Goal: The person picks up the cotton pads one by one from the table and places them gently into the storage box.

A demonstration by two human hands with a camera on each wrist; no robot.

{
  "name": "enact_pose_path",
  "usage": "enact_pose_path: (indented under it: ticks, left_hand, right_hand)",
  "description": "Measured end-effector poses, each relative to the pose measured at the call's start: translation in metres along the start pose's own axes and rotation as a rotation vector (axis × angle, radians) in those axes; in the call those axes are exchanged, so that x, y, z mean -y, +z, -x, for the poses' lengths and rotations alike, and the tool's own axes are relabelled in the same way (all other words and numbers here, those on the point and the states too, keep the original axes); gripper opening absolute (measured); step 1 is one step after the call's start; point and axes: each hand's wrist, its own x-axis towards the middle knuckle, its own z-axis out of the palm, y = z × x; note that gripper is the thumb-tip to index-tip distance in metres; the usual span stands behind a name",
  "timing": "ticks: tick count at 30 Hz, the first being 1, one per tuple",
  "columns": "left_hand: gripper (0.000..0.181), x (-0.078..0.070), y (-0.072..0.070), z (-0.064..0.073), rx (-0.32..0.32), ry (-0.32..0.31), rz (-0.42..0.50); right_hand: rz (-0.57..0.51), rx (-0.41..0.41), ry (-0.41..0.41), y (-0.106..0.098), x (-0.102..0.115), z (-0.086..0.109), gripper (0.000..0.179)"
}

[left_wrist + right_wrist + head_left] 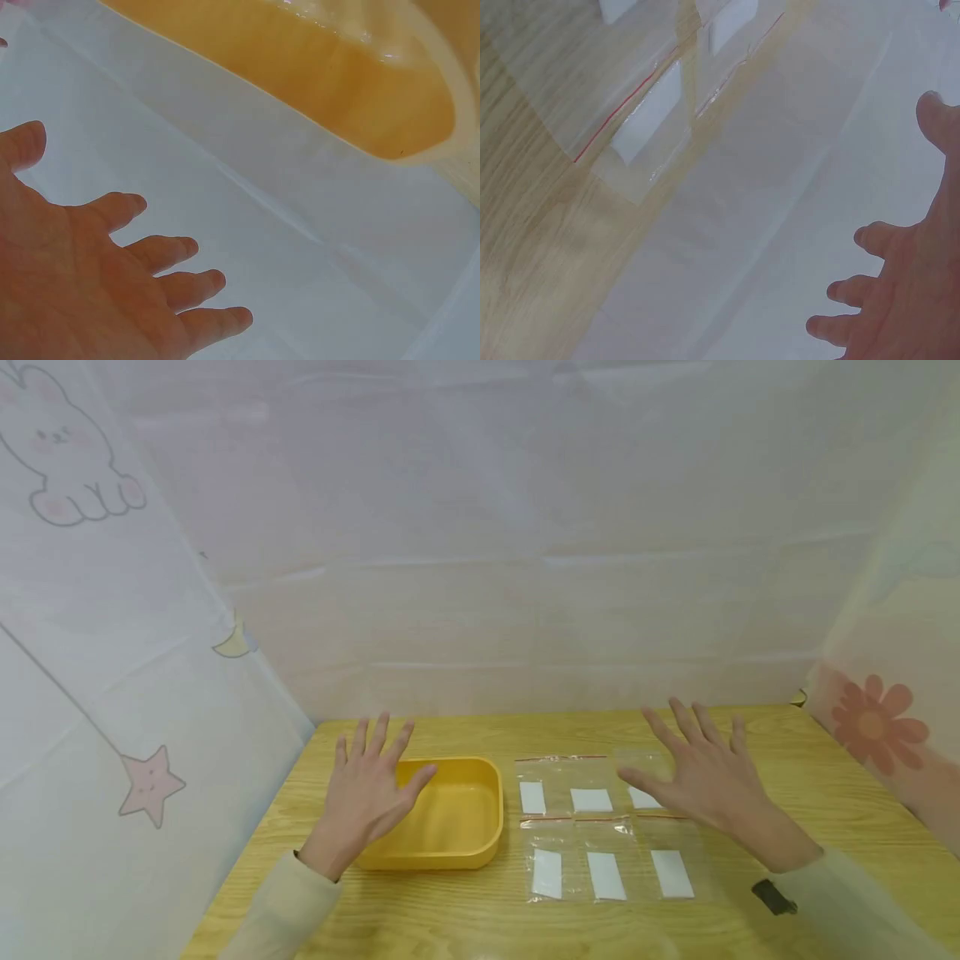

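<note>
My left hand (365,793) is spread above the left side of a yellow rectangular tray (491,827), its fingers straight and holding nothing. In the left wrist view the palm (82,277) faces the camera, with the tray's wall (300,67) above it. To the right, my right hand (708,777) is spread in the air over the far right clear zip bag (656,766), partly hiding it. Several such bags lie in two rows beside the tray, each with a white rectangular piece (606,875) inside. Red strips line their tops, as the right wrist view shows on one bag (649,112).
The bags and tray rest on a wood-grain table (450,918). A pale cloth backdrop (525,568) rises behind its far edge. Printed cloth walls stand on both sides, with a pink star (152,785) on the left and a red flower (877,724) on the right.
</note>
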Motion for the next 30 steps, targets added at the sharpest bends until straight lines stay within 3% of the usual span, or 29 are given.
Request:
enact_pose_path:
  ticks: [21,30]
  left_hand:
    - [0.087,0.008,0.000,0.031,0.001,0.001,0.054]
    - [0.089,0.025,0.005,0.046,0.023,-0.034,0.136]
  right_hand:
    - [-0.038,-0.048,-0.063,0.006,-0.007,0.029,0.106]
    - [-0.053,-0.081,-0.103,0.006,-0.007,0.036,0.109]
